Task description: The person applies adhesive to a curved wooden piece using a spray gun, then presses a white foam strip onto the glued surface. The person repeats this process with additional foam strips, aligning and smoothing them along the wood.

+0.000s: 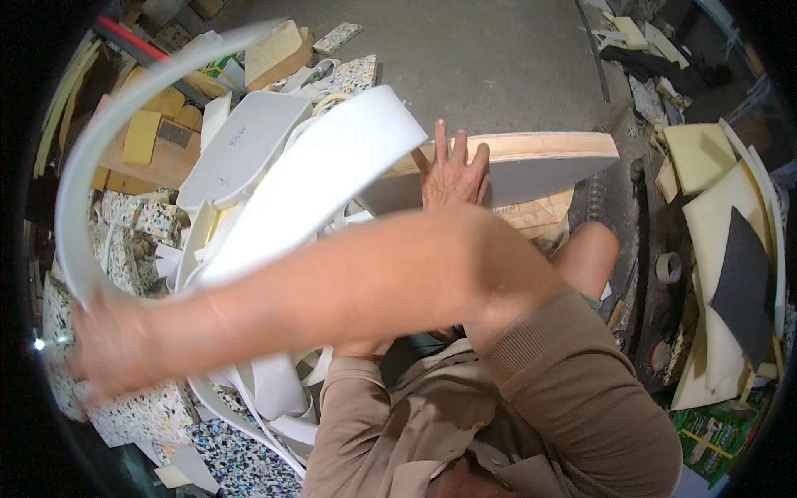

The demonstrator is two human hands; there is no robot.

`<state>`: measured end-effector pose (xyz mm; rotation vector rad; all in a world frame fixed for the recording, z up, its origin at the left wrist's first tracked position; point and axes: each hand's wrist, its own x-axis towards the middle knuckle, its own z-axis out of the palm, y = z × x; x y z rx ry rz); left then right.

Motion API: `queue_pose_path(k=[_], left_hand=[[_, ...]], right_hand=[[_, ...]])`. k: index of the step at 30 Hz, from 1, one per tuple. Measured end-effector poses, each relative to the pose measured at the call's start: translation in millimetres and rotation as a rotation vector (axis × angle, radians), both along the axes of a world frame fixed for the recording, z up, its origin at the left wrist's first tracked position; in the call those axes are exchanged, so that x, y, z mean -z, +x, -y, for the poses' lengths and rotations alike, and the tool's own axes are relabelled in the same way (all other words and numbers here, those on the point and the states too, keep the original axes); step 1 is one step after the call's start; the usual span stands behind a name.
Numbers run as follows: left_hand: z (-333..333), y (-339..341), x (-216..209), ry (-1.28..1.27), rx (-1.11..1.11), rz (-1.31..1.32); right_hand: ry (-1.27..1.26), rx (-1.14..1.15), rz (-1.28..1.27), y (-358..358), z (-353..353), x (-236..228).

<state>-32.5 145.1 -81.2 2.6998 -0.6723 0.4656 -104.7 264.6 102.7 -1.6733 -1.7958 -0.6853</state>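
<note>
My left hand (455, 176) lies over the edge of a curved panel (552, 172) with a pale wooden rim and grey face. Its fingers are spread and reach across the rim. Beside its fingers is the end of a broad white strip (340, 158), which looks like foam or padding. My right arm crosses over the left one, hiding the left wrist. At the far left, my right hand (108, 349) is smeared by motion. From it a long white strip (75, 199) bows upward through the air, seemingly held in its fingers, though these are not clear.
A grey-white rounded pad (245, 141) lies on a heap of offcuts at the left. Speckled foam pieces (141, 411) lie below it. At the right stand cream foam sheets (701, 158), a dark grey piece (741, 286) and a tape roll (667, 267).
</note>
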Motion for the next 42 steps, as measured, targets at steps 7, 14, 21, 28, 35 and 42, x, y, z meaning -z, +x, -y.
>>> queue_pose_path(k=[7,14,21,28,35,42], left_hand=[[-75,-22,9,-0.555,-0.106,0.088],[-161,-83,4,-1.092,-0.635,0.091],[-138,-13,-3,-0.792,-0.576,-0.199],[-134,-3,-25,-0.952,-0.680,-0.287],[-84,-38,1,-1.172,-0.550,-0.316],[-55,-31,10,-1.259,-0.402,-0.333]], right_hand=[[-0.017,0.435,-0.072,63,158,54],[-0.669,1.222,-0.303,84,328,150],[-0.873,1.092,-0.386,124,320,137],[-0.899,1.137,-0.432,128,326,119],[-0.927,1.130,-0.259,161,375,118],[-0.842,1.281,-0.325,159,405,152]])
